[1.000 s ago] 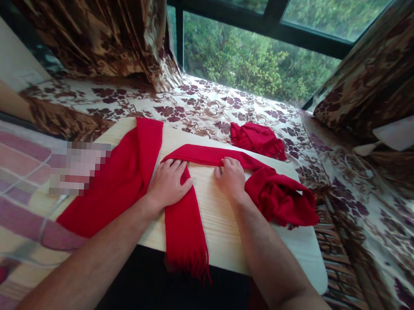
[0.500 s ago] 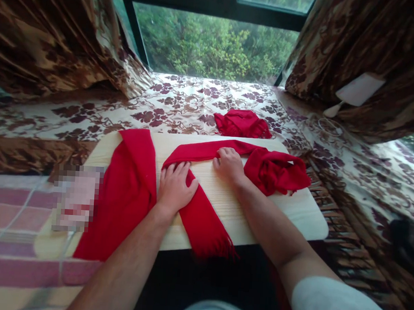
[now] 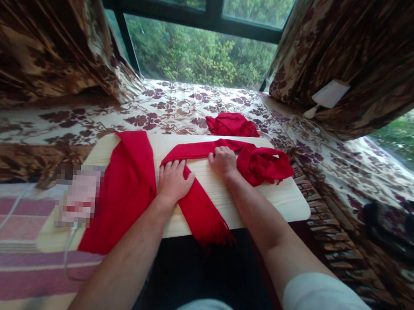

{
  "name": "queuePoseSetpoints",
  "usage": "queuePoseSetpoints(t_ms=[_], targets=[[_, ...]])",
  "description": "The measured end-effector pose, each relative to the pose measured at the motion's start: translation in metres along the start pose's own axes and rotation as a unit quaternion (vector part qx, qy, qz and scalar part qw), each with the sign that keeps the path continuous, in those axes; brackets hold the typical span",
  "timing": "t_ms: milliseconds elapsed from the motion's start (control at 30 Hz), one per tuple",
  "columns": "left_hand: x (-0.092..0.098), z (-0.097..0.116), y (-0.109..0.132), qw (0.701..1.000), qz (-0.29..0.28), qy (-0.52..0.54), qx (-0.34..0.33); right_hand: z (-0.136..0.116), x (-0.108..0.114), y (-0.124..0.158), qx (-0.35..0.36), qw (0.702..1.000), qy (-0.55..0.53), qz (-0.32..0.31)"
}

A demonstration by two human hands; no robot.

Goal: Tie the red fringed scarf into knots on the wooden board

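Note:
A red scarf (image 3: pixel 204 206) lies on a pale wooden board (image 3: pixel 281 201), folded at a slant so that one fringed end points toward me and a narrow strip runs off to the right. On the slanted fold my left hand (image 3: pixel 174 180) rests palm down, fingers spread. My right hand (image 3: pixel 223 160) touches the lower edge of the strip, its fingers slightly bent and laid over the cloth. The strip leads into a crumpled red bundle (image 3: pixel 264 165) at the board's right side. Left of my left hand, a wide red cloth (image 3: pixel 122 192) covers part of the board.
Another folded red cloth (image 3: pixel 232 124) lies beyond the board on a flower-patterned cover (image 3: pixel 175 99). A blurred-out item (image 3: pixel 80 196) with a white cable sits at the board's left end. A small white lamp (image 3: pixel 332 93) stands by the right curtain, and a dark object (image 3: pixel 392 227) lies at right.
My view has turned and tilted slightly, so the scene sits a little further left. Both hands stay at almost the same places on the scarf.

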State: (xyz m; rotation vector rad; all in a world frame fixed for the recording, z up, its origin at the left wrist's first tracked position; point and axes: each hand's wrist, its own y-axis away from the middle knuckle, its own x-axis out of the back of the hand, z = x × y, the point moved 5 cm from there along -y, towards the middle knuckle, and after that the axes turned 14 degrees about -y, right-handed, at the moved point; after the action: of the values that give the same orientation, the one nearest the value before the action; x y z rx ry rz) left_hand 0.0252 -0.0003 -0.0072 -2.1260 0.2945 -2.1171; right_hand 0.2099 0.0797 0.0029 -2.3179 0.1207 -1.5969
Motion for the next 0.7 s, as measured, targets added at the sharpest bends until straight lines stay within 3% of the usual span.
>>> queuePoseSetpoints(t_ms=[200,467,700], targets=[[-0.007,0.000,-0.003,1.000,-0.003,-0.004,0.006,0.002,0.002,0.000,0.014,1.000,-0.009,0.017],[-0.005,0.000,-0.006,0.999,-0.039,-0.007,0.017,-0.012,0.004,0.006,0.160,0.983,-0.086,-0.027],[-0.007,0.001,-0.009,0.997,-0.062,-0.032,0.024,-0.011,0.001,0.005,0.146,0.985,-0.077,-0.050]])
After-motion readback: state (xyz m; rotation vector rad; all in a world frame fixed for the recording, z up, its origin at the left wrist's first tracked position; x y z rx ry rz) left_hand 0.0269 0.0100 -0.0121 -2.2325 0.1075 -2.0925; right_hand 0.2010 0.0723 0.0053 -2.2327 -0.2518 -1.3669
